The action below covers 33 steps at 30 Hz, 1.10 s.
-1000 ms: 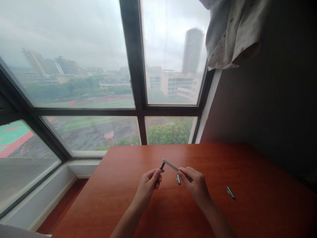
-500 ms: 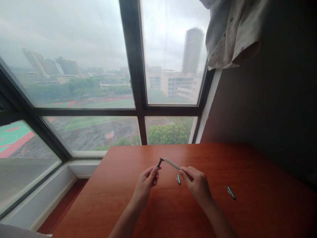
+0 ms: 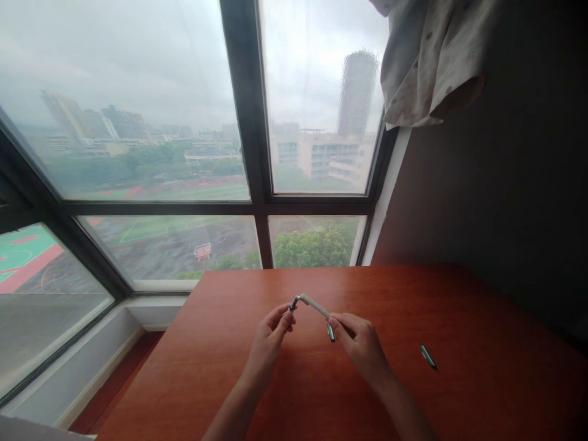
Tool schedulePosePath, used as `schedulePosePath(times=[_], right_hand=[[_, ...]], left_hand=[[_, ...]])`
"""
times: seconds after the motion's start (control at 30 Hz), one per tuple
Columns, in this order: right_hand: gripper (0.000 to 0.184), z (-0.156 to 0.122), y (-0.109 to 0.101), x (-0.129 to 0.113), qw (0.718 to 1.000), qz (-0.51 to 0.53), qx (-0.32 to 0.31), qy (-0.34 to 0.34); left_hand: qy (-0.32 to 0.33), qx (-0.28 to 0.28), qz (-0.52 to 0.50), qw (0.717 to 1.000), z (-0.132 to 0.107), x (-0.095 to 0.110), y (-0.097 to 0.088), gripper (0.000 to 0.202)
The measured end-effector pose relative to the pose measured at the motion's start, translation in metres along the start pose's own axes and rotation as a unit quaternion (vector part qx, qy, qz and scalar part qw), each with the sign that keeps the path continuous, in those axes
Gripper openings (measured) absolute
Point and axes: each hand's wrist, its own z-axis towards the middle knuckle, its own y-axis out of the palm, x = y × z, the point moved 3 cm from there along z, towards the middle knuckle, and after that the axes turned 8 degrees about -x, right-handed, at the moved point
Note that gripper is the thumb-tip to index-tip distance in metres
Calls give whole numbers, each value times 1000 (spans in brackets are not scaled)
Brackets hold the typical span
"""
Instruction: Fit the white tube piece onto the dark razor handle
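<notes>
My left hand [image 3: 271,335] pinches a short, dark metallic piece [image 3: 293,303] between thumb and fingers, its narrow end pointing up. Between the thumb and fingers of my right hand [image 3: 361,340] is a slim pale rod [image 3: 316,305], slanting up to the left. The rod's far end meets the top of the metallic piece, and the two form an angle above the table; whether they are joined I cannot tell. Just below the right fingers lies a small green-and-black strip [image 3: 331,332], partly covered by the hand. A similar dark green strip [image 3: 427,356] rests farther right.
A reddish-brown wooden table [image 3: 206,367] stretches under both hands. Beyond its far edge stand large windows with dark frames [image 3: 264,208]. A pale buttoned garment [image 3: 427,67] hangs at the upper right, before a dark wall [image 3: 505,184].
My right hand has shifted slightly left and the rod's tip now meets the metallic piece. That piece has tilted a little in my left hand. Both strips lie where they were.
</notes>
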Motion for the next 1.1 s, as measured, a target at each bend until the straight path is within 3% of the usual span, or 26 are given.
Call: schedulePosePath(times=[0.37, 0.6, 1.1], right_hand=[[40, 1, -6, 7, 999, -30, 36, 9], [40, 1, -8, -2, 999, -29, -1, -20], [49, 2, -6, 18, 998, -28, 4, 62]], left_hand=[[35, 27, 54, 998, -1, 8, -2, 38], [57, 20, 76, 995, 0, 5, -6, 36], [54, 9, 82, 995, 0, 8, -7, 33]])
